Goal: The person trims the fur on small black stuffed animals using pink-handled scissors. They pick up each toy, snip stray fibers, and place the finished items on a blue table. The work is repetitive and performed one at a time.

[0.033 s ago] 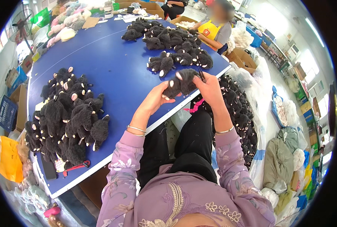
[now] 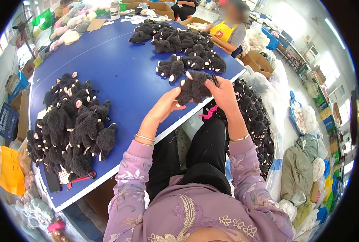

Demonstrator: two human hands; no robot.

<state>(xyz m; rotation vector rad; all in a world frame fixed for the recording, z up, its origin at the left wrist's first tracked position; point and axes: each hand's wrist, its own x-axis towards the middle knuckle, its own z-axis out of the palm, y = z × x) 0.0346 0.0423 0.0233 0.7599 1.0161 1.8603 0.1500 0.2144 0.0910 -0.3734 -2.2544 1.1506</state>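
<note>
Both hands are clamped on one black plush toy (image 2: 193, 86), held up just over the near edge of the blue table (image 2: 119, 68). The left hand (image 2: 165, 107) pinches its lower end, and the right hand (image 2: 223, 94) wraps the other side. It looks light, floppy and squishy, so I'd grab the body, not the little pale paws. A finished-looking pile (image 2: 72, 125) sits well off to the left, and another heap (image 2: 187, 48) lies just beyond the grip.

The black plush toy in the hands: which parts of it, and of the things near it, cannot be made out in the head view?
- Black plush toy: its underside, covered by left hand and right hand.
- Thin dark tool at the right hand: too small to identify.
- Pink item below the toy: partly hidden by the right wrist.
</note>
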